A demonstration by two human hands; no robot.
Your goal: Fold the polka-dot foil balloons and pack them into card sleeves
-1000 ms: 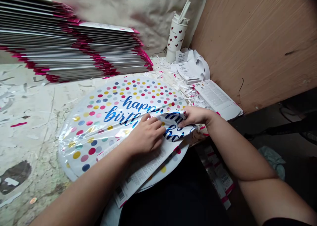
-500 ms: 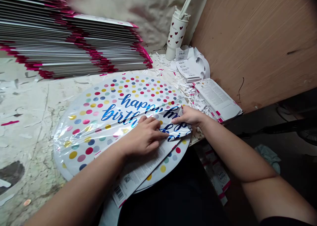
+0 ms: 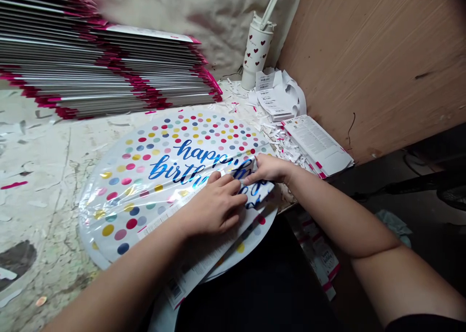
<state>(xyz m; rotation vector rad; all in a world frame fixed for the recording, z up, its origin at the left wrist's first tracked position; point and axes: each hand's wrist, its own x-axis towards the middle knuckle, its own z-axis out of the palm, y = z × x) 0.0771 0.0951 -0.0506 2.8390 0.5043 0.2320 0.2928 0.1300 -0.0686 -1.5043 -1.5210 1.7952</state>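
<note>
1 foil birthday balloon (image 3: 138,186) — polka-dotted, folded over.

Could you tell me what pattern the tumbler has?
The tumbler is white with small red hearts, best seen in the head view.

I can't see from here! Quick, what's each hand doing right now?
Left hand: open, pressing flat on the balloon.
Right hand: closed, pinching the balloon's folded edge.

Polka-dot foil balloon (image 3: 145,186) (folded over), left hand (image 3: 214,206) flat, right hand (image 3: 267,169) pinching it
</note>
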